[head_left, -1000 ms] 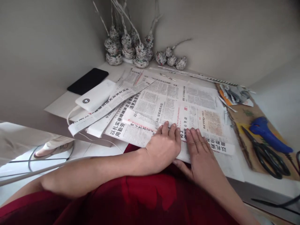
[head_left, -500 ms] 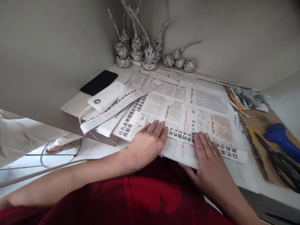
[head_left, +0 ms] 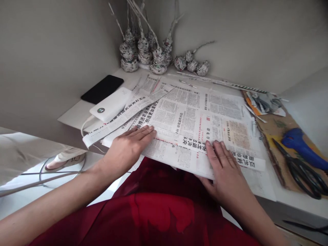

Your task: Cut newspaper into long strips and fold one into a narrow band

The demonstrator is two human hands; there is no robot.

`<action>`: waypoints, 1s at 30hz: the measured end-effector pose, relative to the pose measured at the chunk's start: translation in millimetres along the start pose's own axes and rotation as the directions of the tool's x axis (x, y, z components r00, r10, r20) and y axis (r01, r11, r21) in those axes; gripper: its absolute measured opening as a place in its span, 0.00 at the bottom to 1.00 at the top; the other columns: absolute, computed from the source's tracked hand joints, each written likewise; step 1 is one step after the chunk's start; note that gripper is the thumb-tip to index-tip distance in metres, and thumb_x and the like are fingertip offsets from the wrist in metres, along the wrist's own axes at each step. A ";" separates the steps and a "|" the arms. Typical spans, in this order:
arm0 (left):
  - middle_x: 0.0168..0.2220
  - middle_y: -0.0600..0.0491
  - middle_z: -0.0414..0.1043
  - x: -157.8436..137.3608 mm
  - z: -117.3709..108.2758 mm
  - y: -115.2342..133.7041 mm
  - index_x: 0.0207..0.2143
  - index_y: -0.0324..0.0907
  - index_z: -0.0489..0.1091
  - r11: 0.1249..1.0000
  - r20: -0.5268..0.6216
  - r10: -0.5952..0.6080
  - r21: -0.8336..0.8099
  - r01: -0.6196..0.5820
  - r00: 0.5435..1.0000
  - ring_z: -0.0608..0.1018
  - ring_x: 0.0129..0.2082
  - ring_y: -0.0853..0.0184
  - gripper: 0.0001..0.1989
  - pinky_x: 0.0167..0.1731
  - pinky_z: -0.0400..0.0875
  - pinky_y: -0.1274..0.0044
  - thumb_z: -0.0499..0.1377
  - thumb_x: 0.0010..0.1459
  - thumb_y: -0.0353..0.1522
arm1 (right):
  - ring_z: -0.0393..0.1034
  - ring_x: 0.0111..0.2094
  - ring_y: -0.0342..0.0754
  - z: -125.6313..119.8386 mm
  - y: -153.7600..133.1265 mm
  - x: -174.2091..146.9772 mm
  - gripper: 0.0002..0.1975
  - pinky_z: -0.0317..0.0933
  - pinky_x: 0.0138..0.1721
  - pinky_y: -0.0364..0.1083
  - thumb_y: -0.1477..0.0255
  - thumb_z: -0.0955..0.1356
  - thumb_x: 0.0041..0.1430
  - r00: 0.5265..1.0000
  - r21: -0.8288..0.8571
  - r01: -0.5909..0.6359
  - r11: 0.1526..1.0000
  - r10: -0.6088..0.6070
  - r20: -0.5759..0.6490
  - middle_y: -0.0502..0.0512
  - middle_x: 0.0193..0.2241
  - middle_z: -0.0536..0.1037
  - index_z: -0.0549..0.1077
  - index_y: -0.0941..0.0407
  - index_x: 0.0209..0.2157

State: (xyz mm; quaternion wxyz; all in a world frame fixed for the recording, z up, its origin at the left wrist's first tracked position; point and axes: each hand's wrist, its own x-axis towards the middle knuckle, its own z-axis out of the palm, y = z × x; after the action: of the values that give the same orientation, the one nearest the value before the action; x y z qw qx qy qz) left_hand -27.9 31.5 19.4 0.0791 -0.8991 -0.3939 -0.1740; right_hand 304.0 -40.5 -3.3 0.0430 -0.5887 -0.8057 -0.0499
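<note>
In the head view a broad newspaper sheet (head_left: pixel 189 112) covers the work surface, its near edge folded into a narrow strip. My left hand (head_left: pixel 132 145) lies flat on the left part of that fold, fingers stretched out and pointing right. My right hand (head_left: pixel 227 167) rests on the fold further right, fingers extended and its thumb down by the front edge. Cut newspaper strips (head_left: pixel 125 116) lie crosswise beyond my left hand, partly over a white power bank (head_left: pixel 112 102).
A black phone (head_left: pixel 102 89) lies at the left. Several woven-paper gourds (head_left: pixel 159 61) stand in the back corner, beside thin paper rods (head_left: pixel 217 80). At the right, a cardboard piece (head_left: pixel 279 128) carries black scissors (head_left: pixel 299 171) and a blue glue gun (head_left: pixel 304 147). Another person's foot (head_left: pixel 55 164) shows below left.
My left hand has slid left along the folded newspaper edge, and its fingers now lie flatter. My right hand stays at about the same place on the paper. The view has shifted slightly.
</note>
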 end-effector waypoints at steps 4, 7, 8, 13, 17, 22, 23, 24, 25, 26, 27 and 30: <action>0.62 0.47 0.71 -6.8 4.4 -10.1 0.63 0.40 0.67 0.997 0.030 -0.036 -0.063 0.038 0.999 0.75 0.61 0.61 0.21 0.65 0.64 0.57 0.45 0.72 0.27 | 0.44 0.72 0.71 -2.8 -1.6 0.7 0.45 0.50 0.67 0.69 0.62 0.67 0.64 1.000 0.019 -0.007 1.000 0.006 0.015 0.72 0.73 0.49 0.44 0.58 0.74; 0.61 0.47 0.73 -8.3 7.1 -6.6 0.63 0.41 0.67 0.992 0.031 -0.089 -0.086 0.092 0.996 0.76 0.60 0.60 0.23 0.68 0.59 0.56 0.45 0.74 0.40 | 0.44 0.72 0.71 -3.4 -3.6 0.4 0.45 0.50 0.67 0.68 0.62 0.68 0.64 1.000 0.022 -0.018 1.000 0.018 0.012 0.73 0.72 0.51 0.45 0.59 0.74; 0.62 0.46 0.72 -8.8 7.8 -2.8 0.64 0.41 0.66 0.991 0.036 -0.104 -0.079 0.107 0.994 0.75 0.61 0.58 0.26 0.68 0.57 0.55 0.44 0.73 0.44 | 0.44 0.72 0.71 -3.3 -4.3 0.2 0.44 0.50 0.68 0.68 0.62 0.68 0.64 1.000 0.020 -0.021 1.000 0.021 0.008 0.73 0.72 0.51 0.45 0.59 0.74; 0.67 0.33 0.61 -7.6 10.4 26.7 0.68 0.31 0.59 0.986 0.038 -0.165 0.032 0.163 0.986 0.64 0.67 0.41 0.45 0.68 0.42 0.44 0.38 0.67 0.57 | 0.42 0.73 0.70 -3.4 -7.8 0.5 0.44 0.49 0.68 0.68 0.66 0.68 0.64 0.999 0.032 -0.033 0.999 0.033 -0.006 0.73 0.72 0.51 0.45 0.59 0.74; 0.70 0.31 0.54 20.1 11.9 60.4 0.68 0.27 0.59 0.992 0.016 -0.122 0.028 0.121 0.992 0.51 0.72 0.40 0.50 0.69 0.37 0.46 0.39 0.64 0.60 | 0.42 0.73 0.70 -3.9 -7.9 1.1 0.45 0.48 0.69 0.67 0.70 0.69 0.62 0.999 0.024 -0.033 0.999 0.033 0.002 0.74 0.72 0.50 0.45 0.60 0.74; 0.73 0.34 0.43 80.4 18.1 115.0 0.71 0.25 0.48 0.978 0.180 0.132 -0.184 -0.099 0.975 0.44 0.74 0.48 0.56 0.72 0.43 0.57 0.38 0.60 0.64 | 0.39 0.73 0.70 4.6 -0.7 -3.2 0.49 0.49 0.68 0.68 0.70 0.68 0.60 0.997 0.029 0.038 0.999 -0.036 -0.066 0.75 0.73 0.48 0.37 0.60 0.74; 0.73 0.34 0.42 89.2 21.1 122.7 0.71 0.25 0.47 0.971 0.220 0.155 -0.216 -0.106 0.963 0.44 0.74 0.49 0.57 0.72 0.42 0.59 0.37 0.59 0.64 | 0.39 0.73 0.68 7.3 0.9 -3.9 0.50 0.49 0.68 0.67 0.71 0.67 0.60 0.995 0.034 0.044 0.998 -0.041 -0.088 0.73 0.73 0.46 0.34 0.59 0.74; 0.73 0.34 0.42 95.4 24.5 128.0 0.71 0.24 0.46 0.967 0.266 0.154 -0.239 -0.090 0.952 0.44 0.74 0.50 0.58 0.72 0.42 0.61 0.37 0.58 0.65 | 0.39 0.73 0.67 9.7 2.2 -4.4 0.51 0.49 0.68 0.67 0.72 0.66 0.59 0.994 0.038 0.045 0.998 -0.041 -0.101 0.71 0.74 0.45 0.31 0.59 0.74; 0.73 0.34 0.42 98.7 28.2 130.9 0.71 0.24 0.45 0.963 0.295 0.154 -0.257 -0.076 0.943 0.44 0.74 0.50 0.59 0.72 0.41 0.62 0.37 0.58 0.65 | 0.39 0.74 0.66 11.6 3.1 -4.6 0.52 0.50 0.68 0.67 0.73 0.65 0.58 0.993 0.038 0.043 0.998 -0.039 -0.109 0.69 0.74 0.44 0.29 0.58 0.74; 0.74 0.34 0.40 99.3 31.9 131.6 0.72 0.24 0.43 0.960 0.302 0.152 -0.272 -0.068 0.941 0.44 0.74 0.51 0.59 0.72 0.41 0.62 0.36 0.57 0.66 | 0.40 0.73 0.66 12.9 3.4 -4.4 0.53 0.49 0.68 0.66 0.73 0.65 0.57 0.993 0.036 0.040 0.999 -0.036 -0.112 0.69 0.74 0.43 0.28 0.59 0.74; 0.74 0.34 0.39 97.6 35.2 130.4 0.72 0.24 0.42 0.958 0.295 0.147 -0.280 -0.061 0.944 0.43 0.74 0.51 0.60 0.72 0.40 0.62 0.35 0.56 0.66 | 0.40 0.73 0.67 13.3 3.1 -4.0 0.53 0.49 0.68 0.66 0.73 0.65 0.56 0.993 0.033 0.041 0.999 -0.037 -0.111 0.70 0.74 0.44 0.27 0.60 0.74; 0.74 0.34 0.38 84.5 40.4 118.7 0.72 0.24 0.42 0.955 0.249 0.134 -0.291 -0.058 0.959 0.41 0.74 0.52 0.62 0.72 0.38 0.62 0.33 0.54 0.67 | 0.43 0.72 0.69 10.6 -0.5 -2.1 0.55 0.50 0.68 0.67 0.70 0.68 0.57 0.994 0.017 0.033 0.999 -0.032 -0.100 0.77 0.72 0.49 0.27 0.66 0.73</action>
State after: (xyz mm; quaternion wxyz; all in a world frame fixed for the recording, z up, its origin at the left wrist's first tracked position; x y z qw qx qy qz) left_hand 122.7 19.9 13.1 -0.0942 -0.9346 -0.3275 -0.1019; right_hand 304.0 -41.3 -14.1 0.0876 -0.5719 -0.8124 -0.0726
